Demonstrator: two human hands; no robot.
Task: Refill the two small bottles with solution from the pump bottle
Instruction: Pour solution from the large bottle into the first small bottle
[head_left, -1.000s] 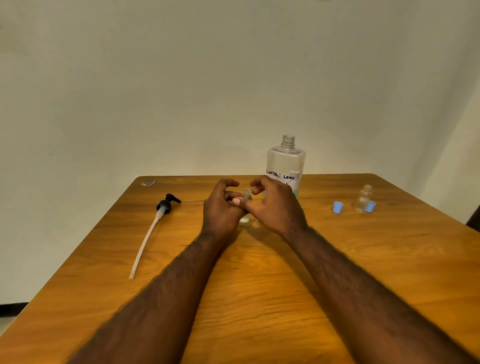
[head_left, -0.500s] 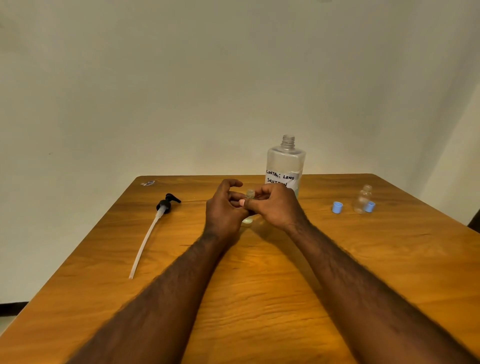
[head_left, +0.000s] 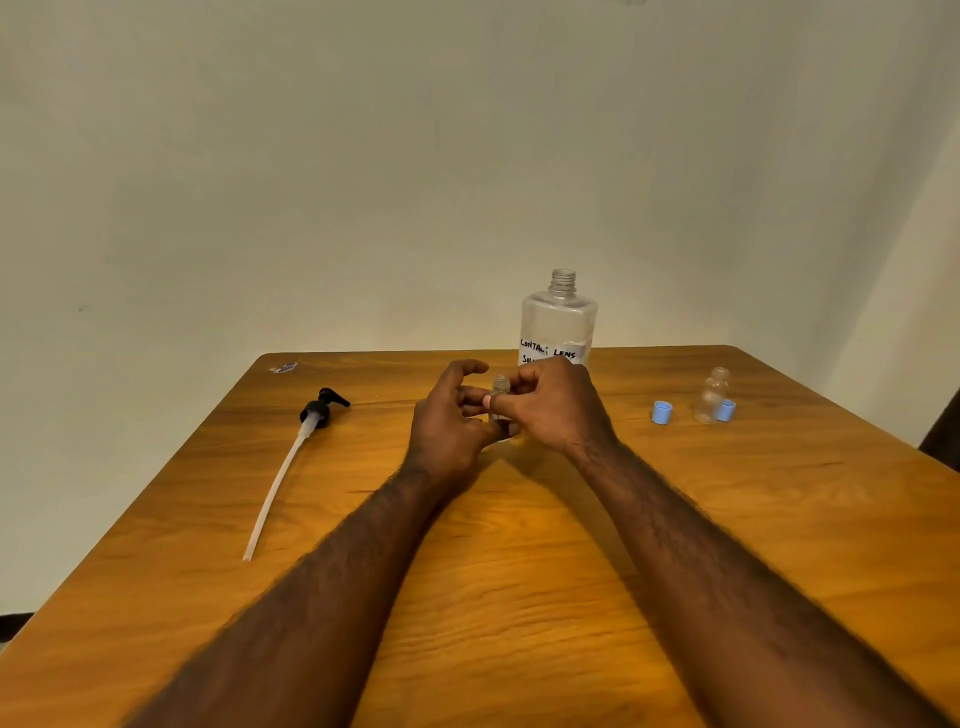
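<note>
Gripping small bottle (head_left: 501, 385) upright with curled fingers (head_left: 467, 398) of left hand (head_left: 444, 421) and right hand (head_left: 561, 408); likely steadying open neck for refill.

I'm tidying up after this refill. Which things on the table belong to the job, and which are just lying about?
Job:
large labelled bottle
pump with tube
small bottle between left hand and right hand
second small bottle
blue caps

Lying about:
small scrap at the far left corner
</note>
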